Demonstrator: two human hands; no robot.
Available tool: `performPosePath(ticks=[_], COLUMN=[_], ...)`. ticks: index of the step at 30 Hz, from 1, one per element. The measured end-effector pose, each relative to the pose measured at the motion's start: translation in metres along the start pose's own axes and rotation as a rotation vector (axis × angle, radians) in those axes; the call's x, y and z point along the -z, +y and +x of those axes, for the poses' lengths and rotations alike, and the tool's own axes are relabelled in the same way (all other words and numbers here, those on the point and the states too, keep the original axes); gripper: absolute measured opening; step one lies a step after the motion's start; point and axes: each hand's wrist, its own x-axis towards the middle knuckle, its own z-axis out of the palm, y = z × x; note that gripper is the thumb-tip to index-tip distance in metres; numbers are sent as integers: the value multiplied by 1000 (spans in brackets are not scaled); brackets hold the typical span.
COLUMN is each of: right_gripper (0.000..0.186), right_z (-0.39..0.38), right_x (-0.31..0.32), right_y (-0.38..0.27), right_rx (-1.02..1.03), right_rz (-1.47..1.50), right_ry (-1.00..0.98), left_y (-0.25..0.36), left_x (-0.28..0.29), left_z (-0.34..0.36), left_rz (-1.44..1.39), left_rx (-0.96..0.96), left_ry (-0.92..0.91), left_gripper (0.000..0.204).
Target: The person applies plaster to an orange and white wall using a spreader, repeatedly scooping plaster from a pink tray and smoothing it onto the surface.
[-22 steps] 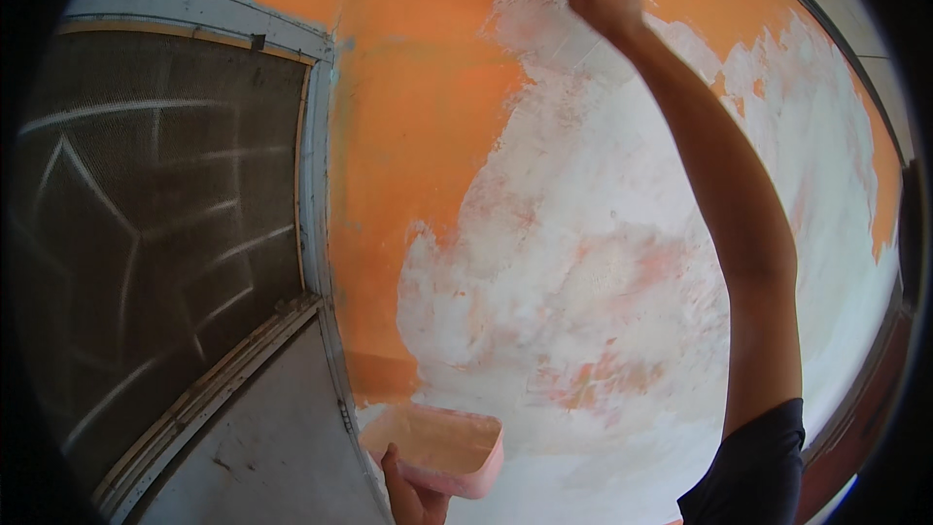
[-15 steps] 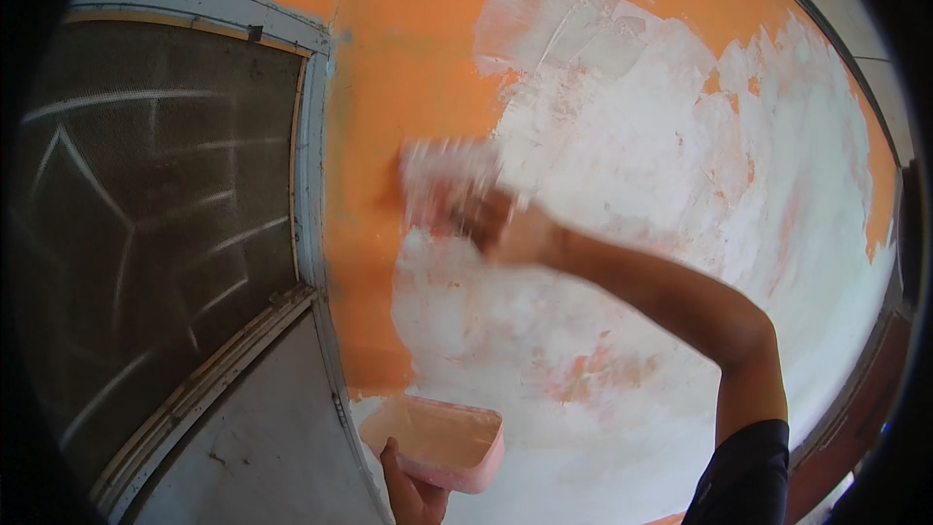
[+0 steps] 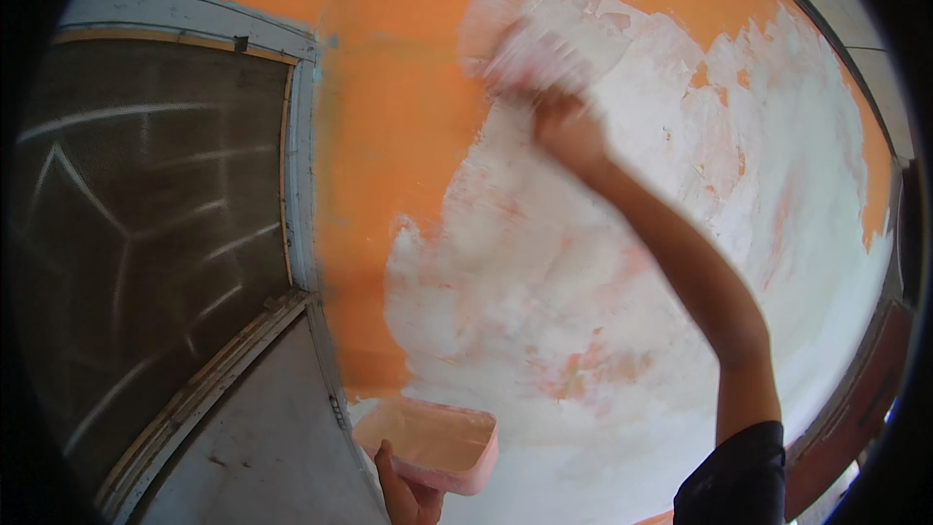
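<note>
In my right hand (image 3: 571,132) is a wide putty scraper (image 3: 540,60), its blade smeared by motion. It lies against the upper part of an orange wall (image 3: 389,107), at the left border of a broad patch of white putty (image 3: 554,243). Orange and pinkish streaks show through that patch in places. Low in the view, my left hand (image 3: 408,494) grips a pink rectangular tub (image 3: 478,467) from beneath, with the thumb on its near side. Pale residue coats the inside of the tub.
Left of the orange strip stands a grey-blue frame (image 3: 303,175) around a dark mesh screen (image 3: 155,194), with a pale panel (image 3: 253,418) below. A dark edge (image 3: 826,24) bounds the wall at upper right. Reddish-brown woodwork (image 3: 855,428) is at lower right.
My right hand has swept the scraper up and to the right, from the middle of the orange strip to the patch's upper left. The tub stays nearly in place.
</note>
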Motion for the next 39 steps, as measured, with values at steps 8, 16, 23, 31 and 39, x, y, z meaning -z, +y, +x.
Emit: performPosePath(ticks=[8,16,23,31,39], right_gripper=[36,23,28,30,13], right_z=[-44,-3,-111,-67,-122], right_x=[94,4,81,60,159], right_y=[-110,-9,-162,-55,-145], right_rx=[358,82,487,186,-28], right_rz=[565,114,636,369,1106], right_ry=[247,171,103,119,7], left_y=[-12,-6,-11,-18,-37], left_x=[17,17,36,28,55], left_z=[0,-4,-3,-5,4], left_rz=[-58,30,33,21,9], left_rx=[92,21,19,-10,13], left_ry=[103,120,122,-25,14], left_gripper=[53,57,56,54,56])
